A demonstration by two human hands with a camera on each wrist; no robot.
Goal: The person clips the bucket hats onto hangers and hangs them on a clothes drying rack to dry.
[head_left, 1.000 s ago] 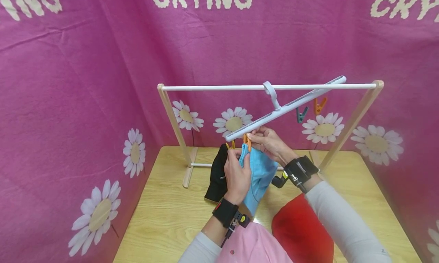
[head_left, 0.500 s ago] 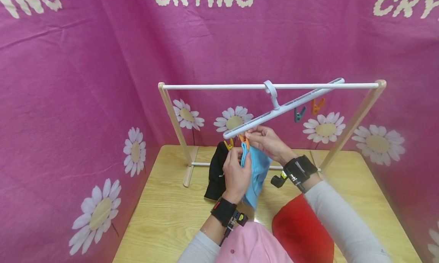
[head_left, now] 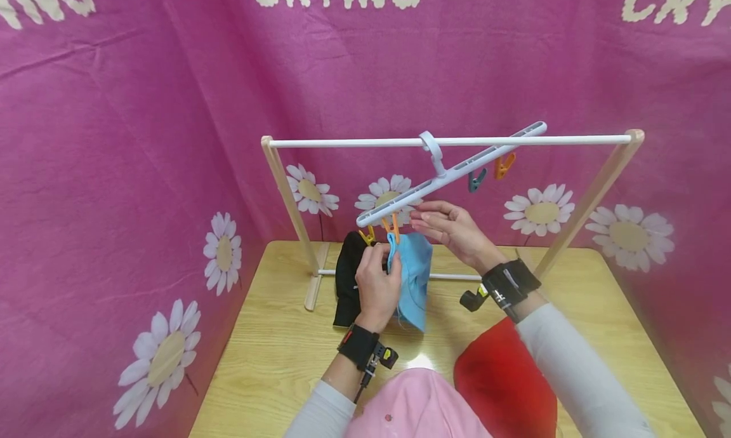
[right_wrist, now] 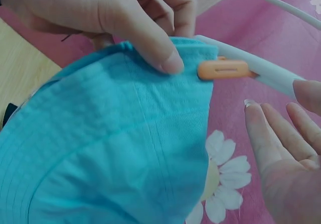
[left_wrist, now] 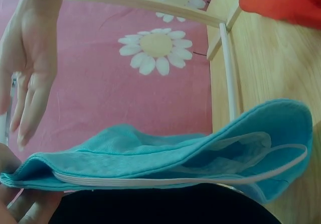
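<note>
My left hand (head_left: pixel 377 285) pinches the edge of a light-blue bucket hat (head_left: pixel 415 279) between thumb and fingers. An orange clothespin (head_left: pixel 394 227) under the low left end of a pale hanger (head_left: pixel 445 178) bites the hat's edge, just above those fingers. In the right wrist view the clothespin (right_wrist: pixel 223 69) lies over the blue fabric beside the left thumb. My right hand (head_left: pixel 454 232) is apart from hat and clothespin, its fingers extended. A white elastic strap (left_wrist: pixel 150 182) shows along the hat's inside in the left wrist view.
Left of the blue hat hangs a black hat (head_left: pixel 346 279) by a yellow clothespin (head_left: pixel 368 236). Grey (head_left: pixel 476 180) and orange clothespins (head_left: pixel 505 165) dangle at the hanger's raised right side. The hanger hooks on a rack's white rod (head_left: pixel 342 143). Pink (head_left: pixel 419 406) and red hats (head_left: pixel 505 387) lie in front.
My right hand has let go of the orange clothespin and drawn away from it. Hanger, blue hat and left hand have shifted left, with the clothespin now on the hat's edge.
</note>
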